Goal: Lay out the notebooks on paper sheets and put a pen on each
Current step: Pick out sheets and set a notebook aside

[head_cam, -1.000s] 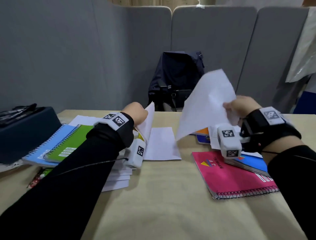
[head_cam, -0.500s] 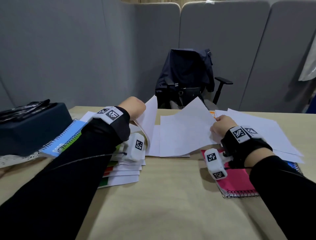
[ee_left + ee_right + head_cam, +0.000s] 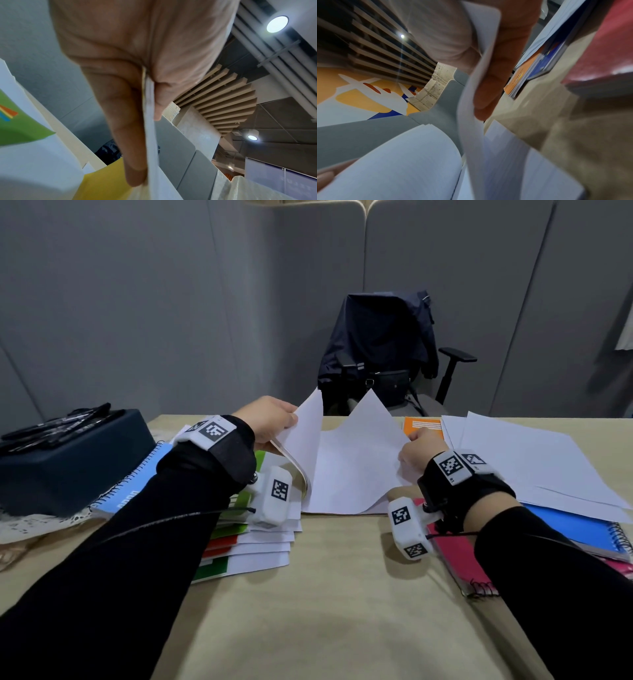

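Observation:
My left hand (image 3: pixel 274 419) pinches the raised edge of a thin wad of white paper (image 3: pixel 305 440) with a yellow cover (image 3: pixel 106 181) under it, bent up from the pile at centre left; thumb and fingers (image 3: pixel 130 148) clamp it. My right hand (image 3: pixel 419 450) pinches the right edge of one white sheet (image 3: pixel 356 460), which curls up off the table; the same sheet (image 3: pixel 471 121) runs past its fingers (image 3: pixel 489 86). Green and blue spiral notebooks (image 3: pixel 137 487) lie at left, a pink notebook (image 3: pixel 459 556) and a blue one (image 3: pixel 575 529) at right. I cannot make out a single pen.
A dark box (image 3: pixel 68 460) with black items on top stands at far left. Loose white sheets (image 3: pixel 527 463) and an orange notebook (image 3: pixel 421 426) lie at back right. A chair with a dark jacket (image 3: pixel 380 344) stands behind the beige table (image 3: pixel 325 611), before grey partitions.
My right hand has swung a sheet from high at the right down and left to the middle of the table. My left hand keeps the lifted wad of paper.

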Demonstrator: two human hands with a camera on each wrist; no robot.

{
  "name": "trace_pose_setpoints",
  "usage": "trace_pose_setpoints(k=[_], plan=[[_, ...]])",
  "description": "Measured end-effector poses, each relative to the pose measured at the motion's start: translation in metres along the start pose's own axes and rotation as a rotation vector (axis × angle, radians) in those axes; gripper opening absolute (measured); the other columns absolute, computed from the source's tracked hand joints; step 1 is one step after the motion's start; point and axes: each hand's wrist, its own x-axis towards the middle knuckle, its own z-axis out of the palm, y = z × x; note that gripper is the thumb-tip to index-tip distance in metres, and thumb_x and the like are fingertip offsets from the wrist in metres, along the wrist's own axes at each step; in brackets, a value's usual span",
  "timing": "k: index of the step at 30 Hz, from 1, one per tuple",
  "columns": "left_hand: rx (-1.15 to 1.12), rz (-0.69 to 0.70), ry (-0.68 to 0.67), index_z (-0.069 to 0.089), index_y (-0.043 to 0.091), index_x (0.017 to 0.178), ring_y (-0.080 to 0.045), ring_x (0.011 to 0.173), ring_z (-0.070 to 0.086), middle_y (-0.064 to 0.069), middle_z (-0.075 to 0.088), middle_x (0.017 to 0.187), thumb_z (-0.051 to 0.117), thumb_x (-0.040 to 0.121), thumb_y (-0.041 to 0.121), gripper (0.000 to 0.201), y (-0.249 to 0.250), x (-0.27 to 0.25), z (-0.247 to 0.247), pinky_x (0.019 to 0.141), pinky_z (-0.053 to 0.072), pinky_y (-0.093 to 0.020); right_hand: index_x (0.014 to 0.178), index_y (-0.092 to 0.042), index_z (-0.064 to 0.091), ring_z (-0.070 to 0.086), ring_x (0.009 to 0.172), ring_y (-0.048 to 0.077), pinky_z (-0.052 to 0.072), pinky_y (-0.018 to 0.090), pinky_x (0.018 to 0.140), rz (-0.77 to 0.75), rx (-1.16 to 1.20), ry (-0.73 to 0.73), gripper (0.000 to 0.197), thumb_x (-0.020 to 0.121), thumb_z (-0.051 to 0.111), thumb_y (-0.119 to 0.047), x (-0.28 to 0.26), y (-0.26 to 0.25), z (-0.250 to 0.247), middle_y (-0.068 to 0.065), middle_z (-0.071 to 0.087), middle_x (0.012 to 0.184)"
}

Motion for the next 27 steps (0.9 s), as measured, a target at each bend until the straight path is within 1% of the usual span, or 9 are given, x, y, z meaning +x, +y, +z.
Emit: trace_pose_setpoints(k=[5,9,12,15,18,20,22,25,27], plan=[[-0.107,-0.059,-0.047,0.061,0.000,0.118,-0.023,0.071,0.065,-0.013,0.065,0.091,0.043,0.101,0.028,0.037,0.000,-0.001,0.015,0.061,0.061,-0.033,0.088,-0.007,0.053,0.048,0.077,0.026,0.034,0.026,0.057,0.009,0.008,-0.004,0.008,0.090,0.049,0.000,-0.001,0.002,0.000,0.005,0.045,0.067],[-0.068,-0.160,-0.127,0.055,0.005,0.119,-0.034,0.072,0.064,-0.021,0.062,0.102,0.029,0.099,0.055,0.060,0.001,0.000,0.027,0.065,0.056,-0.038,0.086,-0.012,0.047,0.045,0.084,0.024,0.036,0.028,0.070,-0.002,-0.020,-0.014,0.012,0.090,0.051,-0.001,0.000,0.005,0.004,0.007,0.048,0.089],[0.028,-0.241,-0.127,0.054,0.001,0.122,-0.038,0.086,0.060,-0.024,0.055,0.116,0.028,0.098,0.057,0.067,-0.005,0.006,0.035,0.072,0.053,-0.040,0.101,-0.008,0.053,0.051,0.089,0.025,0.037,0.028,0.071,-0.007,-0.076,-0.021,0.015,0.089,0.053,0.000,-0.001,0.005,0.005,0.011,0.053,0.098],[0.160,-0.303,-0.129,0.058,-0.001,0.120,-0.038,0.101,0.057,-0.024,0.051,0.129,0.039,0.098,0.052,0.060,-0.014,0.010,0.043,0.086,0.052,-0.042,0.126,-0.009,0.050,0.057,0.107,0.029,0.043,0.030,0.077,0.000,-0.103,-0.034,0.037,0.090,0.057,-0.009,-0.005,0.004,-0.001,0.012,0.058,0.120],[0.181,-0.335,-0.116,0.062,0.001,0.106,-0.031,0.094,0.058,-0.020,0.055,0.115,0.048,0.095,0.050,0.053,-0.020,0.015,0.048,0.088,0.051,-0.039,0.136,-0.015,0.043,0.054,0.116,0.028,0.040,0.028,0.080,-0.073,-0.202,-0.022,0.051,0.089,0.061,-0.018,-0.014,-0.001,-0.010,0.010,0.053,0.132],[0.214,-0.327,-0.079,0.061,0.000,0.091,-0.026,0.072,0.052,-0.014,0.053,0.090,0.052,0.094,0.048,0.049,-0.020,0.016,0.052,0.078,0.049,-0.035,0.136,-0.018,0.047,0.054,0.118,0.027,0.043,0.029,0.085,-0.172,-0.352,-0.009,0.048,0.089,0.059,-0.019,-0.021,-0.008,-0.015,0.008,0.051,0.136],[0.344,-0.296,-0.052,0.058,0.002,0.084,-0.028,0.071,0.054,-0.014,0.052,0.079,0.052,0.094,0.045,0.045,-0.016,0.015,0.055,0.076,0.045,-0.033,0.130,-0.018,0.056,0.056,0.117,0.026,0.046,0.030,0.091,-0.261,-0.485,-0.068,0.038,0.091,0.054,-0.016,-0.029,-0.018,-0.015,0.004,0.056,0.133],[0.633,-0.242,-0.021,0.055,0.001,0.122,-0.034,0.116,0.058,-0.019,0.059,0.125,0.047,0.097,0.044,0.051,-0.009,0.010,0.058,0.096,0.046,-0.036,0.121,-0.015,0.065,0.058,0.114,0.023,0.047,0.031,0.096,-0.337,-0.672,-0.287,0.031,0.095,0.050,-0.020,-0.047,-0.030,-0.007,0.002,0.062,0.125],[0.742,-0.242,-0.016,0.048,0.002,0.133,-0.031,0.126,0.052,-0.017,0.052,0.138,0.044,0.098,0.043,0.054,-0.006,0.006,0.057,0.101,0.042,-0.035,0.126,-0.016,0.062,0.055,0.118,0.021,0.044,0.030,0.098,-0.363,-0.813,-0.416,0.034,0.097,0.050,-0.030,-0.056,-0.033,0.000,0.001,0.059,0.129]])
